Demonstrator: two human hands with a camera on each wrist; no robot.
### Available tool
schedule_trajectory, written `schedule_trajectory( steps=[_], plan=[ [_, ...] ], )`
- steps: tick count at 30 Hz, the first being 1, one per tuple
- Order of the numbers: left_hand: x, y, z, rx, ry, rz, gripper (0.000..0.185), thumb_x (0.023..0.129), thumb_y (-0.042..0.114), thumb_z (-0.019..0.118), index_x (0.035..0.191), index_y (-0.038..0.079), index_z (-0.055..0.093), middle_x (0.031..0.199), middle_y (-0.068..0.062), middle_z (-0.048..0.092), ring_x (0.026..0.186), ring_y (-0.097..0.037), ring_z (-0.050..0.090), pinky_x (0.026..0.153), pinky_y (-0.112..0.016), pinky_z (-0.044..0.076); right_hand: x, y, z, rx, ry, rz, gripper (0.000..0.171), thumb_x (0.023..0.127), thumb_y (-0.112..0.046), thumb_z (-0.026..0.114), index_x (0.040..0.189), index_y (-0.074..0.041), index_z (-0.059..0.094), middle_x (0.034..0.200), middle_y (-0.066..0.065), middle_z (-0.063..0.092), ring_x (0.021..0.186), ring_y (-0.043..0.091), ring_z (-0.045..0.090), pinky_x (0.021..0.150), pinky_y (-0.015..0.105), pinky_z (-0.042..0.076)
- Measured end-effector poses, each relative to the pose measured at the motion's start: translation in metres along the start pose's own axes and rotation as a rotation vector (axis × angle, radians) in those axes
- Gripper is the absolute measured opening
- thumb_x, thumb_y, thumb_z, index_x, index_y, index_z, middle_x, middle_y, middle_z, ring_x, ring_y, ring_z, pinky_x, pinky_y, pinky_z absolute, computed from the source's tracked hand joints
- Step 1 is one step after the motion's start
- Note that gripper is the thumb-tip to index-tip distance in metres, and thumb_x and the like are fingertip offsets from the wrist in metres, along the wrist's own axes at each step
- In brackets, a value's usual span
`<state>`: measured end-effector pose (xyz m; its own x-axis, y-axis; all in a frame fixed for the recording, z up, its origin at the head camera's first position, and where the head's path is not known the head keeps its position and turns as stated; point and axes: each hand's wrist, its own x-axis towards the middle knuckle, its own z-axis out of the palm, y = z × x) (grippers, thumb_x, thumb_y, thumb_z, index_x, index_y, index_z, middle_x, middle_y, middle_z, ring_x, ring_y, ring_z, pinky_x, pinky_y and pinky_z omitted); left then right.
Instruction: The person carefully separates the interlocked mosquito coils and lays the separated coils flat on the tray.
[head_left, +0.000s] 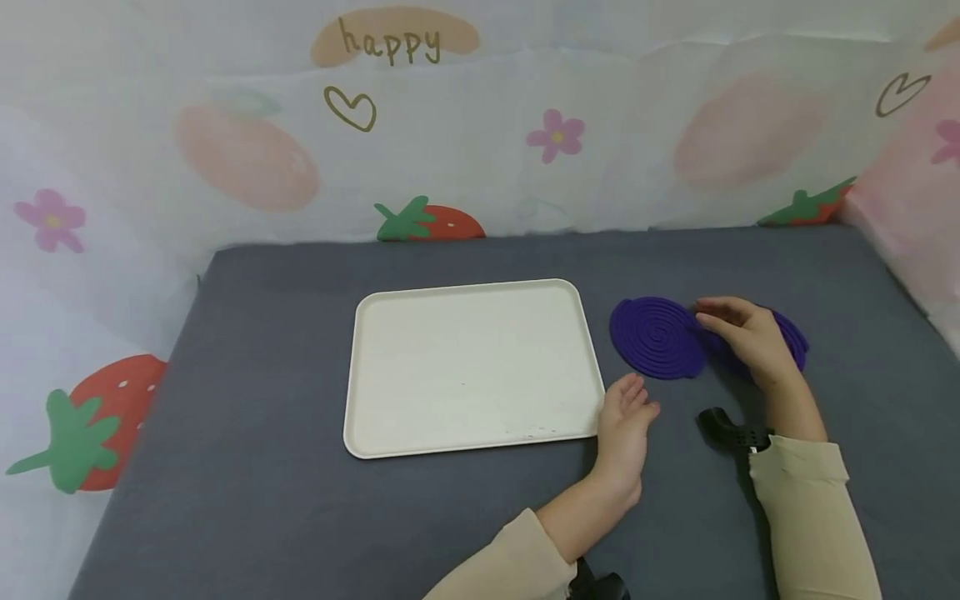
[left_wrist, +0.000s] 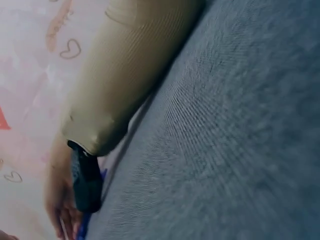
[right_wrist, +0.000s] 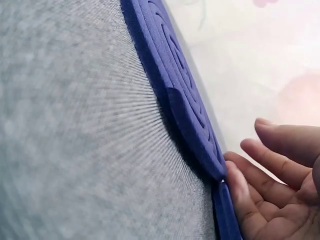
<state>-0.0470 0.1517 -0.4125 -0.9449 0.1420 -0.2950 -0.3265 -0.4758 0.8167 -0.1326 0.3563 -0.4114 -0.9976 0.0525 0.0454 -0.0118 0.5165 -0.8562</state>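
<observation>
Fingers (right_wrist: 280, 172) of my right hand (head_left: 746, 337) lay relaxed and nearly straight over the seam where two purple coasters overlapped, tips touching the rim of the left coaster (head_left: 656, 337); nothing was pinched. The second coaster (head_left: 791, 337) sat mostly hidden under my palm, right of frame centre in the head view. My left hand (head_left: 626, 425) rested loose and holding nothing on the counter (head_left: 247, 492), just beside the lower right corner of the tray (head_left: 468, 367).

My worry was the overlap: both discs were thin, soft-looking rubbery rounds with raised spiral ridges, and I judged that one would drag the other along if I lifted by the edge, or flop and slip from a shallow pinch. The grey felt-like cloth on the counter looked grippy, so sliding a coaster might bunch it up. The tray was a smooth cream rectangle with rounded corners and a low raised lip that a limp coaster could catch on.
</observation>
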Motion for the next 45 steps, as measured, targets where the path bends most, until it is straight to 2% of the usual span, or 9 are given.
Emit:
schedule_trajectory(
  steps=[4,10,14,16,19,22,26,30,45],
  plan=[
    [0.006,-0.004,0.001,-0.105,0.010,0.020,0.053,0.089,-0.003,0.048,0.139,-0.007,0.033,0.143,-0.020,0.038,0.133,-0.034,0.035,0.110,-0.045,0.027,0.001,-0.004,0.005,-0.054,-0.024,-0.031,0.042,0.095,-0.020,0.058,0.125,0.009,0.054,0.103,-0.019,0.057,0.092,-0.012,0.050,0.077,0.005,0.040],
    [0.008,-0.005,0.001,-0.208,-0.023,-0.014,0.059,0.088,-0.003,0.046,0.143,-0.007,0.026,0.148,-0.021,0.030,0.135,-0.034,0.030,0.112,-0.045,0.024,0.001,-0.004,0.005,-0.147,-0.052,-0.043,0.040,0.096,-0.020,0.057,0.125,0.007,0.054,0.119,0.024,0.058,0.088,-0.014,0.047,0.075,0.005,0.038],
    [0.008,-0.005,0.003,-0.226,-0.034,-0.032,0.060,0.087,-0.004,0.046,0.143,-0.008,0.026,0.148,-0.022,0.028,0.135,-0.034,0.030,0.111,-0.045,0.024,0.001,-0.002,0.005,-0.146,-0.046,-0.067,0.037,0.094,-0.015,0.058,0.124,0.008,0.055,0.117,0.027,0.058,0.087,-0.014,0.049,0.074,0.006,0.040],
    [0.008,-0.005,0.004,-0.220,-0.036,-0.039,0.060,0.086,-0.005,0.046,0.143,-0.007,0.027,0.149,-0.022,0.028,0.135,-0.034,0.030,0.111,-0.045,0.024,0.001,0.000,0.005,-0.125,-0.027,-0.079,0.036,0.093,-0.012,0.061,0.123,0.008,0.056,0.113,0.018,0.061,0.087,-0.012,0.051,0.074,0.006,0.042],
    [0.007,-0.007,0.003,-0.208,-0.035,-0.045,0.059,0.086,-0.005,0.047,0.142,-0.005,0.029,0.149,-0.021,0.029,0.135,-0.033,0.031,0.111,-0.045,0.025,0.001,0.002,0.004,-0.038,0.016,-0.072,0.035,0.090,-0.008,0.064,0.122,0.006,0.057,0.107,-0.004,0.063,0.088,-0.009,0.054,0.073,0.007,0.044],
    [0.007,-0.008,0.002,-0.197,-0.040,-0.036,0.058,0.086,-0.004,0.047,0.142,-0.004,0.030,0.149,-0.020,0.029,0.135,-0.033,0.031,0.110,-0.045,0.026,0.001,0.002,0.004,0.182,0.044,-0.041,0.031,0.088,-0.002,0.065,0.118,0.000,0.062,0.100,-0.016,0.062,0.085,-0.004,0.058,0.070,0.009,0.046],
    [0.006,-0.010,0.001,-0.213,-0.058,-0.017,0.058,0.087,-0.004,0.047,0.142,-0.004,0.030,0.149,-0.020,0.028,0.136,-0.033,0.030,0.110,-0.045,0.026,0.000,0.001,0.004,0.536,0.066,-0.028,0.028,0.085,0.009,0.063,0.108,-0.006,0.068,0.095,-0.006,0.066,0.079,0.004,0.062,0.063,0.014,0.051],
    [0.005,-0.011,0.000,-0.224,-0.085,0.003,0.058,0.087,-0.004,0.046,0.143,-0.003,0.029,0.149,-0.019,0.028,0.136,-0.032,0.030,0.110,-0.044,0.027,-0.001,-0.002,0.003,0.741,0.090,-0.052,0.030,0.084,0.016,0.058,0.101,-0.004,0.071,0.092,0.001,0.068,0.079,0.009,0.064,0.060,0.018,0.054],
    [0.005,-0.013,0.000,-0.172,-0.104,0.059,0.059,0.084,-0.009,0.046,0.141,-0.006,0.029,0.146,-0.019,0.034,0.133,-0.033,0.034,0.106,-0.045,0.034,-0.002,-0.008,0.000,0.921,0.134,-0.208,0.028,0.083,0.025,0.050,0.098,0.010,0.068,0.092,0.010,0.070,0.076,0.016,0.065,0.058,0.021,0.054]
  ],
)
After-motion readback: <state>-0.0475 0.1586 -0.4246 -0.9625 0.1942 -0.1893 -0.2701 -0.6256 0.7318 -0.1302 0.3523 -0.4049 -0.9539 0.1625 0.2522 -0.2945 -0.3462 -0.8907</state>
